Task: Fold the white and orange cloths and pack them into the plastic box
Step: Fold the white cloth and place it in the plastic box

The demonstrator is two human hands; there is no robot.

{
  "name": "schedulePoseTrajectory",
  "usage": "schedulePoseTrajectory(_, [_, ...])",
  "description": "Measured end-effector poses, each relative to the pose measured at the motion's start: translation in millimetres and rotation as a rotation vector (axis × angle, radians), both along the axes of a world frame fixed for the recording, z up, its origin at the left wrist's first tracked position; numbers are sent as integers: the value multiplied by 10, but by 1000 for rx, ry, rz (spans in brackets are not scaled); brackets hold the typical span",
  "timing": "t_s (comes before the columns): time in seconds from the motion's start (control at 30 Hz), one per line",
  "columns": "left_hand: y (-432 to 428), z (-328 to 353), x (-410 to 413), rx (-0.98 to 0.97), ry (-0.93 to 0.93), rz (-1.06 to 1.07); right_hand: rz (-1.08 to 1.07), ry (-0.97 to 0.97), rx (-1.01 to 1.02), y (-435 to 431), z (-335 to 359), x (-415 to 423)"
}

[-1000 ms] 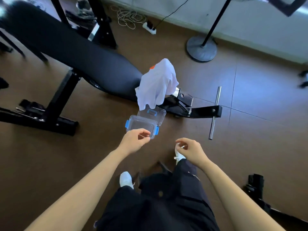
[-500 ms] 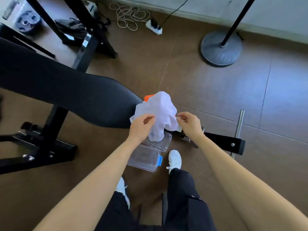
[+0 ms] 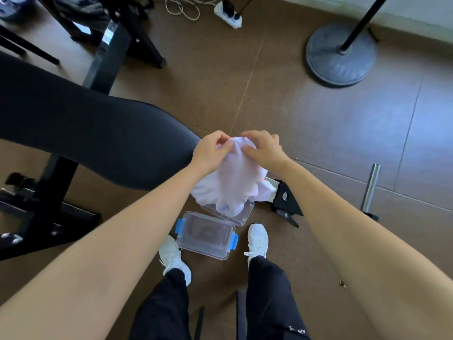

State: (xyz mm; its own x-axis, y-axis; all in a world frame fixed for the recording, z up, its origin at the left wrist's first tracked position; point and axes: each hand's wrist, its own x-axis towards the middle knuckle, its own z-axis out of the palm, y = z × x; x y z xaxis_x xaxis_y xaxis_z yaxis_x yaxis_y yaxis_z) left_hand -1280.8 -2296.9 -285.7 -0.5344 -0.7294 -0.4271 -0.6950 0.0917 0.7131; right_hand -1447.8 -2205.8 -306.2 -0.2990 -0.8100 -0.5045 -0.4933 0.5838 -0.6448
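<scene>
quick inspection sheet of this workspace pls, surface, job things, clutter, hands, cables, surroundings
surface: brown floor, seams visible; black padded bench at left.
job's things: white cloth draped over the bench end; orange cloth barely peeking from under it; clear plastic box with blue clips open on the floor, empty; its lid lies just behind it.
clutter: small scrap on the floor at right.
grippers: left hand and right hand both pinch the top of the white cloth.
cables: coiled cord and power strip at top.
surroundings: round stand base, metal bar.
</scene>
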Motion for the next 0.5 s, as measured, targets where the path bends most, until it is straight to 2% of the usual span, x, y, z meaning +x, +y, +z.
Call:
schedulePoseTrajectory(0.13, [112,344,279,-66,94,-116,79,118,-100,36,323,88])
schedulePoseTrajectory(0.3, [503,783,988,-81,64,-220,275,55,-233,511,808,395])
schedulePoseTrajectory(0.4, [740,857,1484,-102,-7,-319,371,-9,-188,916,1012,780])
schedulePoseTrajectory(0.5, [926,663,1944,-211,-54,-446,401,-18,-97,1264,1018,1257])
